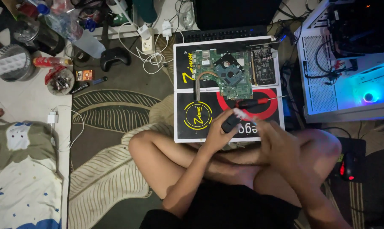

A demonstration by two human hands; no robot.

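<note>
I sit cross-legged on the floor. My left hand (pixel 217 135) grips a small black object (pixel 230 123) over the near edge of a black printed board (pixel 187 91). A pale, blurred piece (pixel 242 114) sticks up from the black object's far end. My right hand (pixel 278 142) is motion-blurred just to the right, fingers curled, and I cannot tell whether it holds anything. A red-handled screwdriver (pixel 253 102) lies on the board just beyond both hands. Farther back on the board rests a green laptop motherboard (pixel 226 74) with a copper heat pipe.
An open white computer case (pixel 327 85) with blue lights stands at the right. A black mouse (pixel 349 166) lies by my right knee. A keyboard (pixel 223 34), white cables with a power strip (pixel 148 42), a game controller (pixel 114 57), bottles and tins crowd the far left.
</note>
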